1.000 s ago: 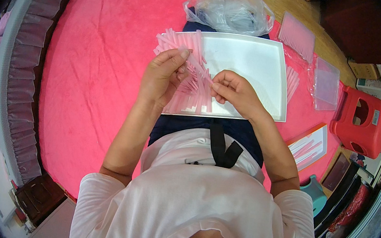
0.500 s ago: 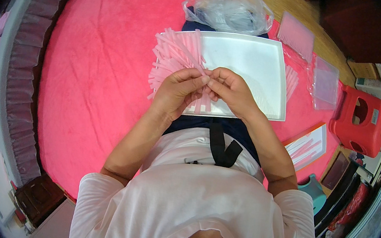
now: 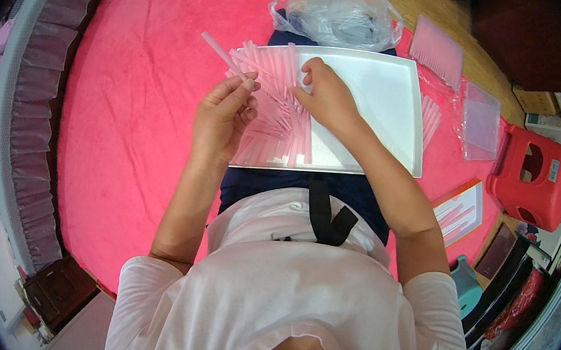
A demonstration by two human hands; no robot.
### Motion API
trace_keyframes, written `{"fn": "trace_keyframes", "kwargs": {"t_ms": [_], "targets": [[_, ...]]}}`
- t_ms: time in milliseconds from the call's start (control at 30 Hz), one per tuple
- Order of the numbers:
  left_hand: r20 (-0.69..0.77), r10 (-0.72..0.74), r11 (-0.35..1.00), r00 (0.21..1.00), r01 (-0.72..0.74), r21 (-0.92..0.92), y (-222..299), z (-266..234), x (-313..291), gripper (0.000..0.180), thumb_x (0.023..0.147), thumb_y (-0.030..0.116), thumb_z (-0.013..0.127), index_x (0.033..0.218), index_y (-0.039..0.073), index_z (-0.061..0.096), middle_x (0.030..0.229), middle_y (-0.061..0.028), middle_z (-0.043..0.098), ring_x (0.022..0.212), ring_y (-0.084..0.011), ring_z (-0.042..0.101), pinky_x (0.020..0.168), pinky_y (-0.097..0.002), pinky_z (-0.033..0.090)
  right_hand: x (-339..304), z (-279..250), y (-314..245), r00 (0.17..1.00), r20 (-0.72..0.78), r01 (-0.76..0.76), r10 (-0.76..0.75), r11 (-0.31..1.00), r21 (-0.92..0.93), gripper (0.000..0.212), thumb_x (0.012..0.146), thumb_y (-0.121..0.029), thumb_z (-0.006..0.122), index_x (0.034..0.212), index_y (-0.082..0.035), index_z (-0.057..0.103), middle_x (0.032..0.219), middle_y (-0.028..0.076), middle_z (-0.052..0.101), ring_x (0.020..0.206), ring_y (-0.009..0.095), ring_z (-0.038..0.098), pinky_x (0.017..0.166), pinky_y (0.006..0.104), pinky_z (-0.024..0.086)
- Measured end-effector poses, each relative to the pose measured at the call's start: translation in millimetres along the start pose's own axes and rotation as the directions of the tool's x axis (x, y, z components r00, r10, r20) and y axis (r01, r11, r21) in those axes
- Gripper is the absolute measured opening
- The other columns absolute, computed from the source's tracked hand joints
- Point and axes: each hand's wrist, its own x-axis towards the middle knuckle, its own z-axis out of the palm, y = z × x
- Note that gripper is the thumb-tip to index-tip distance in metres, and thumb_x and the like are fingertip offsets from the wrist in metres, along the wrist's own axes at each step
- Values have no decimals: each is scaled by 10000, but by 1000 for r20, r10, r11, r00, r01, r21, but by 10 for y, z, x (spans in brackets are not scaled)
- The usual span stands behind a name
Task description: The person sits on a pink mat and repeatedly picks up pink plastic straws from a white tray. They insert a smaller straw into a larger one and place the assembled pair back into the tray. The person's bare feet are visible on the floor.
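Between the thumb and fingertips of my left hand (image 3: pixel 226 103) is a thin pink straw-like tube (image 3: pixel 220 52), slanting up and to the left. A heap of similar pink tubes (image 3: pixel 268 129) lies in the left part of a shallow white tray (image 3: pixel 372 102) across my lap, some poking past its rim. My right hand (image 3: pixel 331 98) is over the tray at the right side of the heap. Its thumb and index finger are apart, with nothing visible between them; the other fingers are partly hidden.
A clear plastic bag (image 3: pixel 340 16) rests beyond the tray. To the right are more tubes (image 3: pixel 429 119), two flat clear packs, a white orange-edged box lid (image 3: pixel 459 213) holding several tubes, and a red stool (image 3: pixel 532 179). A pink mat (image 3: pixel 143 104) spreads underneath.
My hands were together at the tray's middle and have parted. The left has moved left with a tube; the right has moved up toward the heap's right side, fingers apart.
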Motion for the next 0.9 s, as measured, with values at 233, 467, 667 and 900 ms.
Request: {"fn": "trace_keyframes", "kwargs": {"t_ms": [233,467,667,900], "targets": [[-17,-27,1000,1000,26,-15,-74,31,-40,231,932,102,644,1138,-2,653,940,-42,677,721,-71,595,641,-204,496,125,216,54,999,-43,-33,30,997,-69,574,769,-153,738,1243,30,471,852,167,672,774,309,672,678,393,524],[20,-67,993,998,64,103,-192,73,-76,194,926,102,648,1100,21,678,940,-22,689,715,-65,595,653,-200,493,119,40,245,995,12,-98,101,918,384,503,803,-66,702,1237,39,470,865,134,684,745,209,671,613,321,515],[212,27,885,977,-122,449,-361,59,-105,188,901,55,674,1084,10,684,904,4,673,736,-48,576,687,-192,480,48,-490,-42,996,-58,13,61,565,825,435,889,-44,671,1272,16,472,995,104,666,855,134,622,687,239,468],[308,126,721,943,-301,624,-417,82,-110,190,880,-23,667,1070,-13,681,934,-3,653,783,-61,578,699,-195,474,-100,-765,-432,979,-189,196,-80,640,743,442,871,-50,707,1241,27,478,970,86,673,868,119,633,734,232,490]]}}
